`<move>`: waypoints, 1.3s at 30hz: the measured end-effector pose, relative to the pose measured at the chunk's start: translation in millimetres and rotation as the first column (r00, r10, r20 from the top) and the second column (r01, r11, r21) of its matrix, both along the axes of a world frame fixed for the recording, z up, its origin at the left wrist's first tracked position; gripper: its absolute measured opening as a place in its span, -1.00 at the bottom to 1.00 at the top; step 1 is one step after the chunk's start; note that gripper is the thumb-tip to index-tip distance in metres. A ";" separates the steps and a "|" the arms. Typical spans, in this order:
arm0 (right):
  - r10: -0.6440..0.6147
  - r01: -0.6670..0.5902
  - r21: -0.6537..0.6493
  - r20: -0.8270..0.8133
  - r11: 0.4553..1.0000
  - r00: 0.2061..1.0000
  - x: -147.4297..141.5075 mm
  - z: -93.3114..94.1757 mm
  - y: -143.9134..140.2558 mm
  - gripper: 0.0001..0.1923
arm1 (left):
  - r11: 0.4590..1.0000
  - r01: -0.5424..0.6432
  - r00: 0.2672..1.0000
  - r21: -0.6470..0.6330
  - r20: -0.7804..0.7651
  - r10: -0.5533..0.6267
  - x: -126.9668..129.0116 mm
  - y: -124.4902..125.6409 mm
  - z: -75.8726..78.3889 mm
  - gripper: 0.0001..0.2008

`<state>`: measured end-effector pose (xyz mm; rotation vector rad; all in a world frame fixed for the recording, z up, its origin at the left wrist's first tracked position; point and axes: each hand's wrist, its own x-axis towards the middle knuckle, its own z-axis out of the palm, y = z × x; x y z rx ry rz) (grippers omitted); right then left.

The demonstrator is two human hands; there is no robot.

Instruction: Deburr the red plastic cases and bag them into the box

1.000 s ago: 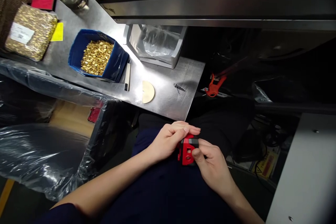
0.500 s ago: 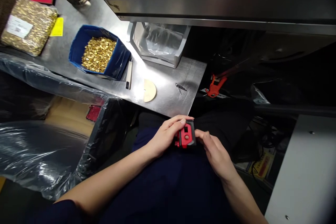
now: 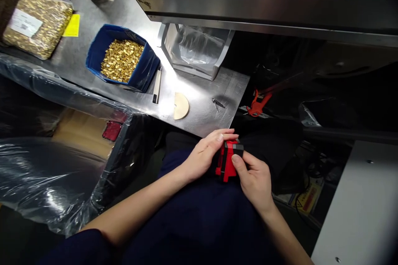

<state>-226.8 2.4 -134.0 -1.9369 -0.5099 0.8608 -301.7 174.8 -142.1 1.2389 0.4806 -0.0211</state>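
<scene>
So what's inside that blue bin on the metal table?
The blue bin is heaped with small gold-coloured metal pieces, too small to identify singly. Only the top of the pile shows; what lies deeper, and the bin's floor, is covered.

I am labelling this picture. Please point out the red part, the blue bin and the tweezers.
red part (image 3: 226,165), head view, its red face
blue bin (image 3: 144,70), head view, right wall
tweezers (image 3: 218,103), head view, middle

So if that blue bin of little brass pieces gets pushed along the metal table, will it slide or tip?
The blue bin is wide and low, so it probably slides rather than tips. It is heaped with small brass pieces, so it is likely heavy for its size. Its liner looks like thin film, and the metal table looks smooth, so grip may be poor.
</scene>
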 end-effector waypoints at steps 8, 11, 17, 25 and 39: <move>0.137 -0.134 -0.060 0.060 0.989 0.989 3.1 8.2 -4.1 -0.71 | 0.982 -0.064 0.994 -0.178 -0.093 0.048 6.6 -6.7 -5.3 -0.74; 0.031 -0.036 -0.100 -0.045 0.994 0.998 2.0 6.7 -0.4 -0.65 | 0.967 -0.052 0.992 -0.248 -0.128 0.021 6.5 -7.1 -8.2 -0.56; -0.262 0.261 -0.054 -0.376 0.964 0.889 10.6 -6.4 8.2 -0.62 | 0.960 0.217 0.972 -0.179 -0.053 -0.229 -8.7 -3.9 -1.0 0.05; -0.245 0.301 0.019 -0.533 0.953 0.810 9.6 -3.2 8.8 -0.63 | 0.944 0.329 0.944 -0.030 0.040 -0.328 -19.6 6.1 -5.6 0.24; -0.328 0.581 0.026 -0.804 0.814 0.496 15.4 -26.6 -15.7 -0.61 | 0.953 0.077 0.995 -0.294 0.086 -0.054 -32.5 16.2 -26.6 -0.33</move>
